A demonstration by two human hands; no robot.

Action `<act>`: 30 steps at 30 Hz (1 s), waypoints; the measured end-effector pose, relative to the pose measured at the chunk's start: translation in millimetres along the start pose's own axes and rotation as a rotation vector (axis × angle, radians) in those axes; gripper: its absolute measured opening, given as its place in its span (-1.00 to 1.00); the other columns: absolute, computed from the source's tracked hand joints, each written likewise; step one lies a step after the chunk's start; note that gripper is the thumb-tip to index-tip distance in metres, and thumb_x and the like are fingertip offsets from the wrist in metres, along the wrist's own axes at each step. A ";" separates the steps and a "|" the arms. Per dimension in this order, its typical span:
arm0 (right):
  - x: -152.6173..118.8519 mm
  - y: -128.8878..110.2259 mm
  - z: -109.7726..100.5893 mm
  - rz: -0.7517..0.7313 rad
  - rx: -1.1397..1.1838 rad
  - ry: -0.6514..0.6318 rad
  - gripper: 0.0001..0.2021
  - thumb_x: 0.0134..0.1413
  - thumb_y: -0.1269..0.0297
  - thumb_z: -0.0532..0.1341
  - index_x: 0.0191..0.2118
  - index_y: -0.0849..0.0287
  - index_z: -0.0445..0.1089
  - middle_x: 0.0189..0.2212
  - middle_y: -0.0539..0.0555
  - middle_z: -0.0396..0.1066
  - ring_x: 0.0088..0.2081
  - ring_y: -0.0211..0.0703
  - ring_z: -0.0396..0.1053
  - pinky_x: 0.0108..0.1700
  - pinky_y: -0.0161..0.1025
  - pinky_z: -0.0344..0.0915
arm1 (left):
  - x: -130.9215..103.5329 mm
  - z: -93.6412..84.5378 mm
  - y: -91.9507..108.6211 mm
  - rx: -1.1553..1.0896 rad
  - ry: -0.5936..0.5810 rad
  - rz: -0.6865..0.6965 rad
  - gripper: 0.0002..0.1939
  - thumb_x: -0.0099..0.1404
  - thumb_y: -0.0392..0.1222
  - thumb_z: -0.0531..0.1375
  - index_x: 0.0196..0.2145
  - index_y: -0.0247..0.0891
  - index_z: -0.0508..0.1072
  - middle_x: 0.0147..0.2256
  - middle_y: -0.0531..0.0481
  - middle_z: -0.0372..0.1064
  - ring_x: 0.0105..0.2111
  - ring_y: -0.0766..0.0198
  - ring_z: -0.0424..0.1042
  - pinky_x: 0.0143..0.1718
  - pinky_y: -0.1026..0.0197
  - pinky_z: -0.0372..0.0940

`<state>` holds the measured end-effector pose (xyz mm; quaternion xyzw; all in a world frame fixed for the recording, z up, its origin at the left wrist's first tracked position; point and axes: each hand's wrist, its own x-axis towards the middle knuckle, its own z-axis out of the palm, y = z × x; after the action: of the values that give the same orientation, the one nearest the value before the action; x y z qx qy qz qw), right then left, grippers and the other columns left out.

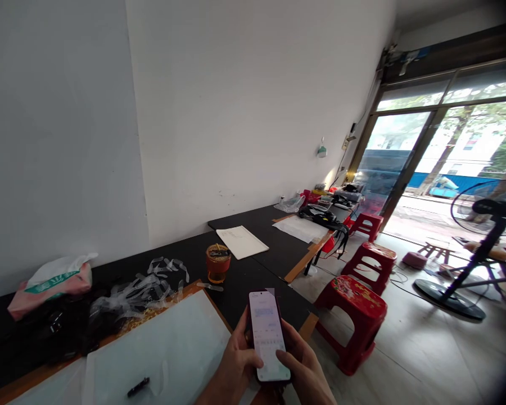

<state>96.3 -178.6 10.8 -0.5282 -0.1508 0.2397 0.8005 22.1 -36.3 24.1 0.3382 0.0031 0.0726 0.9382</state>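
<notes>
Hands meet low in the view around a slim dark-framed smartphone with a lit pale screen (269, 336). The left hand (236, 368) wraps the phone's left edge from below, fingers curled behind its back and the thumb lying across the lower screen. The right hand (306, 365) cups the right edge, its thumb resting on the glass near the bottom, so both hands are closed on the phone and it sits upright between the two palms, tilted slightly back toward the wearer. The screen glows whitish-lilac with faint rows of content too small to read; the case rim looks dark reddish-black.

The phone hangs over the near edge of a long black worktable (253, 270). Just left of the hands lies a white rectangular sheet on a wooden board (164, 349), with a small black clip-like object (138, 387) on it. Farther back stand an amber glass jar with a dark lid (218, 263), a heap of clear plastic strips (143, 287) and a pink tissue pack (53, 284). Red plastic stools (356, 315) stand on the floor to the right.
</notes>
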 end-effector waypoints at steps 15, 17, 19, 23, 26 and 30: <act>-2.0 5.3 -2.7 -0.029 -0.108 -0.034 -0.32 -0.16 0.24 0.49 0.16 -0.02 0.35 0.11 0.18 0.46 0.16 0.27 0.34 0.09 0.06 0.31 | -1.2 -2.0 -0.9 0.018 -0.009 0.000 0.21 -0.28 -0.60 0.09 0.37 -0.16 -0.11 -0.09 -0.13 0.54 -0.13 0.00 0.48 -0.34 0.15 0.28; -1.8 5.6 -1.8 -0.026 -0.050 -0.021 -0.35 -0.16 0.21 0.48 0.14 -0.02 0.37 0.10 0.19 0.47 0.15 0.29 0.34 0.08 0.09 0.31 | -2.4 0.1 0.5 0.014 -0.007 -0.008 0.23 -0.28 -0.60 0.11 0.38 -0.16 -0.13 -0.06 -0.15 0.53 -0.10 -0.02 0.47 -0.32 0.14 0.29; -1.8 5.8 -0.6 -0.033 -0.004 -0.023 -0.35 -0.18 0.22 0.48 0.12 -0.01 0.40 0.08 0.19 0.48 0.13 0.31 0.35 0.08 0.11 0.30 | -3.4 3.0 2.1 0.021 -0.005 -0.010 0.24 -0.28 -0.59 0.13 0.38 -0.16 -0.16 -0.05 -0.16 0.53 -0.08 -0.06 0.46 -0.30 0.13 0.29; -1.8 5.9 0.9 -0.033 0.043 -0.043 -0.35 -0.22 0.27 0.46 0.11 0.00 0.42 0.08 0.19 0.49 0.13 0.31 0.35 0.10 0.11 0.29 | -3.6 7.6 4.1 0.061 0.026 -0.021 0.26 -0.27 -0.59 0.16 0.39 -0.16 -0.19 -0.04 -0.19 0.53 -0.08 -0.10 0.47 -0.29 0.11 0.29; -1.5 5.7 0.2 -0.038 0.050 -0.065 -0.36 -0.21 0.31 0.45 0.11 -0.02 0.42 0.08 0.17 0.49 0.12 0.28 0.37 0.10 0.09 0.30 | -2.1 6.4 3.0 0.074 0.038 -0.020 0.27 -0.27 -0.61 0.15 0.39 -0.17 -0.22 -0.01 -0.20 0.51 -0.07 -0.11 0.47 -0.26 0.08 0.30; -0.4 5.7 -1.5 -0.057 0.051 -0.086 -0.36 -0.22 0.31 0.46 0.10 0.00 0.43 0.06 0.17 0.50 0.11 0.28 0.38 0.08 0.08 0.32 | 0.2 0.3 -1.4 0.026 0.021 0.014 0.19 -0.17 -0.56 0.18 0.39 -0.20 -0.20 -0.01 -0.21 0.51 -0.06 -0.09 0.46 -0.21 0.06 0.31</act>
<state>95.4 -178.1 5.1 -0.4924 -0.1939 0.2430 0.8130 22.4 -37.5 23.5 0.3494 0.0116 0.0827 0.9332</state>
